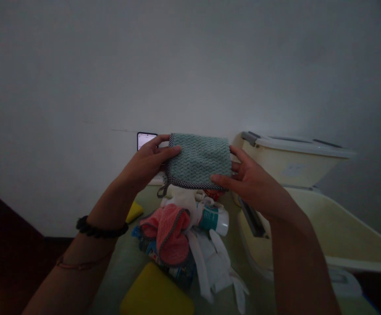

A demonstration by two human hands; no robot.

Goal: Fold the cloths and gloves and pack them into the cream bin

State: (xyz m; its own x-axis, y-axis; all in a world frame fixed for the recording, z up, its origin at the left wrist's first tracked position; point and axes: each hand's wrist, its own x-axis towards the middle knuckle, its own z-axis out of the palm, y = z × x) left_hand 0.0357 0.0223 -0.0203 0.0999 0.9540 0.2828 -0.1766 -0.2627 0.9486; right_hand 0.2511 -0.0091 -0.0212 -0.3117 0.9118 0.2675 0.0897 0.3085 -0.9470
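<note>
A folded teal waffle cloth [199,161] with a dark checked trim is held up in the air between both hands. My left hand [147,164] pinches its left edge, thumb on top. My right hand [249,181] grips its right lower edge, fingers under the cloth. Below the cloth lies a heap on the table: a pink cloth [169,232] with the same dark trim, white fabric [213,262] and a white bottle with a teal label [213,218].
A cream plastic bin [341,236] stands at the right, with a lidded cream bin [295,162] behind it. A lit phone [145,139] leans against the grey wall. Yellow sponges lie at the front [156,293] and left [134,211].
</note>
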